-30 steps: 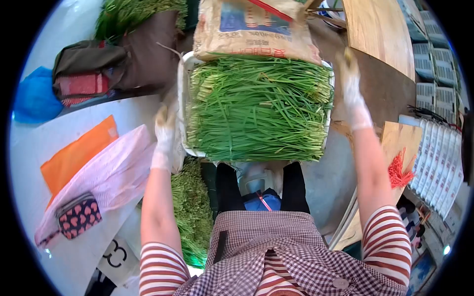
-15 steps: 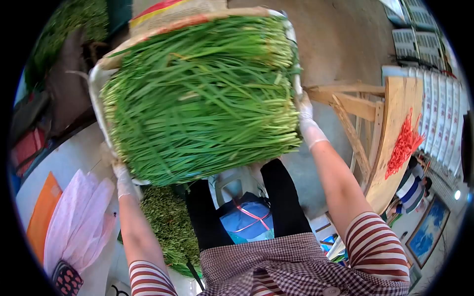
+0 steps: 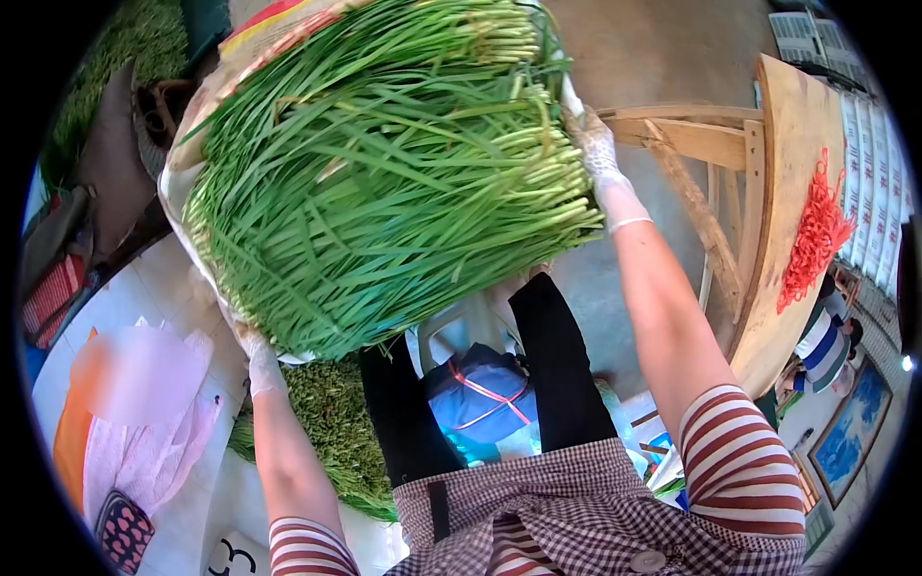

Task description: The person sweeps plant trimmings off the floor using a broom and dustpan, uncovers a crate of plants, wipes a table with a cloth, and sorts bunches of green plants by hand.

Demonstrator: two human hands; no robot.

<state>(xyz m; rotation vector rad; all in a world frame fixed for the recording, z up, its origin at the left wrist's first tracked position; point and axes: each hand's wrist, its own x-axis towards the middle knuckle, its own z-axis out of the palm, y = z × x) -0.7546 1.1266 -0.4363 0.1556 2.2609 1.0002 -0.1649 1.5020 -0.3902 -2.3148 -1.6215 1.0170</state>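
A: Start close in. What's different?

B: Beyond the checked apron (image 3: 519, 477), both gloved hands have changed place. A second ago they hung wide of the white tub (image 3: 179, 197), touching nothing; now they're on it.

A: How are the fingers?

B: The right hand (image 3: 597, 144) has its fingers clamped on the tub's right wall. The left hand (image 3: 261, 357) grips the near-left corner, though its fingertips are partly hidden.

A: And the greens?

B: The long green stalks (image 3: 384, 182) lie heaped in the tub, in front of the knees, pale ends mostly to the sides. The tub sits askew and looks closer than it did. The sack lining (image 3: 254, 58) shows along the far-left edge.

A: So what does that mean?

B: I'd judge the load is now being handled whole, with both arms. Whether it's clear of its support, I can't tell.

A: Farther off?

B: A wooden desk (image 3: 789, 154) with red strips (image 3: 814, 235) on it, to the right; past that, a person in a striped top (image 3: 821, 344).
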